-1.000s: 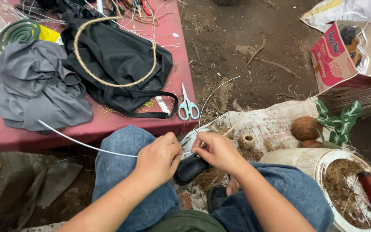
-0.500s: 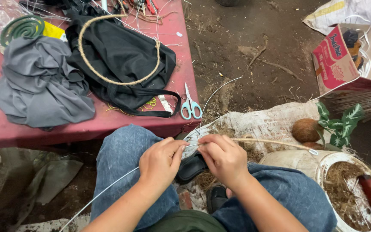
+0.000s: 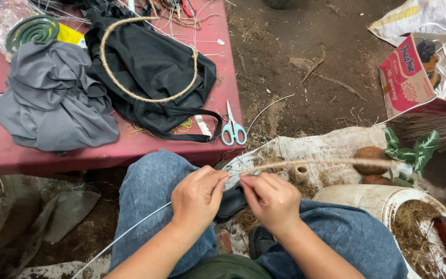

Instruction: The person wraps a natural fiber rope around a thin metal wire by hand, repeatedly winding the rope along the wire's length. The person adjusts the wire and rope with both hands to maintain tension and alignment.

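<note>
Both hands meet over the lap: left hand (image 3: 196, 199) pinches a wire (image 3: 130, 231) steady while right hand (image 3: 272, 200) grips twine (image 3: 316, 164) where it winds on, scissors (image 3: 233, 129) nearby

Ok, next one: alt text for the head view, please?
Two hands meet over a lap in jeans: the left hand pinches a thin wire and the right hand a twine-wrapped length running right. Ahead, a red table holds scissors, a black bag and grey cloth.
</note>
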